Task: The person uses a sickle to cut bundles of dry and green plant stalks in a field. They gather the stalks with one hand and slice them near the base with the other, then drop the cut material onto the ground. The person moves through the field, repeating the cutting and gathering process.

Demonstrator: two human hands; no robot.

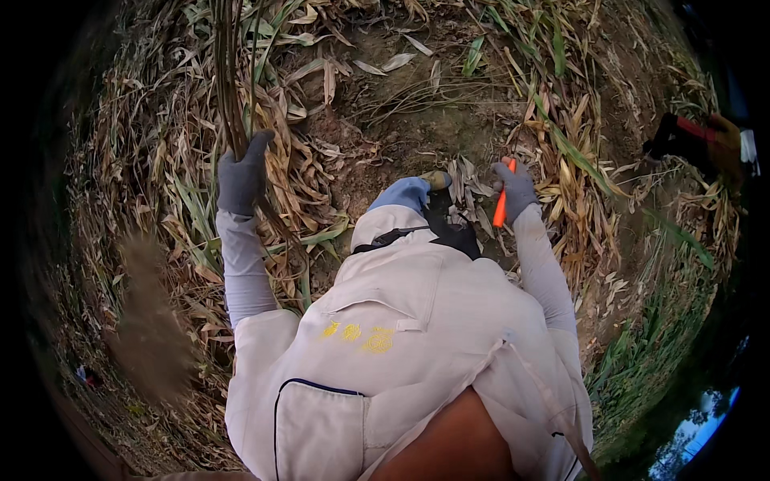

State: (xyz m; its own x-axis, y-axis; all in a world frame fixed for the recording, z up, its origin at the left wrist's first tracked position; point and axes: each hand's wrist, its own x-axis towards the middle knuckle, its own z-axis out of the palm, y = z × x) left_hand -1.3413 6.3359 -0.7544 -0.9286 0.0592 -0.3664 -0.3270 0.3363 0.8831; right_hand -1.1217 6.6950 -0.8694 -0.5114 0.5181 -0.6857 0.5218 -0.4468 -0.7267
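My left hand, in a grey glove, is closed around a bundle of long, thin brown stalks that rises to the top edge of the view. Below the fist, dry stems hang beside my forearm. On the right, my right hand, also gloved in grey, grips a tool by its orange handle; the working end of the tool cannot be made out. Dry leaves lie on the soil just left of this hand.
Dry corn leaves cover the ground on the left, and more leaves form a row on the right. Thin stems lie on bare soil ahead. Another person's gloved hand is at the far right. My shoe stands between my hands.
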